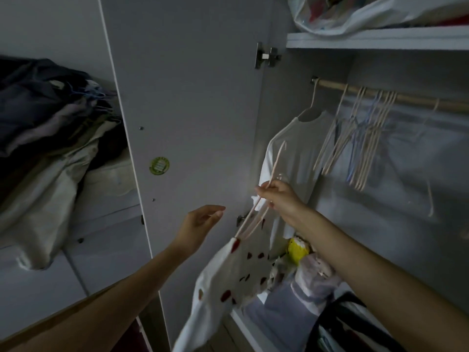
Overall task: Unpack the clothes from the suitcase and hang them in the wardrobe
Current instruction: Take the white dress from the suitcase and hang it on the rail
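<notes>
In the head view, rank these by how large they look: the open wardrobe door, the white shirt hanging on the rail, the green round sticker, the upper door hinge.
1. wardrobe door
2. white shirt
3. upper hinge and green sticker: look alike, not ranked.

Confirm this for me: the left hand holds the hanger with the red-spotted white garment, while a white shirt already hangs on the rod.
Not quite. The head view shows the right hand gripping the hanger that carries the red-spotted white garment; the left hand is open beside it, holding nothing. The rest stands: a white shirt already hangs on the rod.
</notes>
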